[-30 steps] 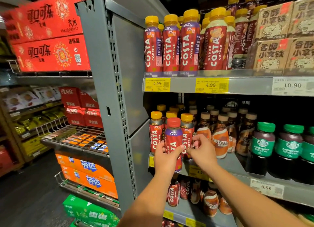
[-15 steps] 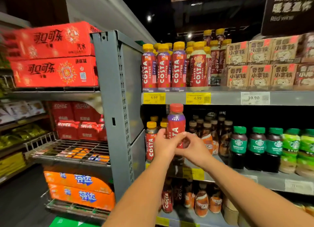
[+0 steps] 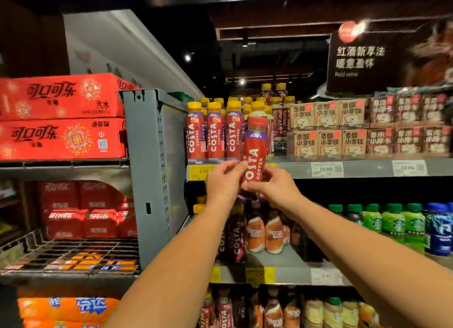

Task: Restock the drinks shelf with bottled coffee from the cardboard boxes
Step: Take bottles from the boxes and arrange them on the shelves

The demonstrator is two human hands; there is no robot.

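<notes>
Both hands on one bottle. My left hand (image 3: 224, 180) is curled, with its thumb and fingertips pinching the left side of the red plastic Costa Coffee bottle with a red cap and purple neck band (image 3: 253, 153), low on the label. My right hand (image 3: 274, 186) is curled round the same bottle from the right. Its thumb lies across the front near the base and its fingers wrap behind. Neither hand is spread, and both close on the bottle's lower third.

The bottle's long axis is near vertical, cap up, with the top leaning slightly right. The label faces me, and COSTA reads bottom to top.

The base sits between my two hands. Most of the body and the cap stick up above them. The bottle is in the air in front of the grey metal top shelf edge (image 3: 367, 168), covering part of a yellow price tag (image 3: 202, 172). Its cap is level with the row of yellow-capped red Costa bottles (image 3: 214, 131) on that shelf, just right of the front three.

Brown printed cartons (image 3: 326, 129) stand further right on the same shelf. Orange-and-white Nescafe bottles (image 3: 256, 232) sit on the shelf below my hands. Red cardboard cola cases (image 3: 61, 116) are stacked on the left rack, past the grey perforated upright panel (image 3: 152, 168).
</notes>
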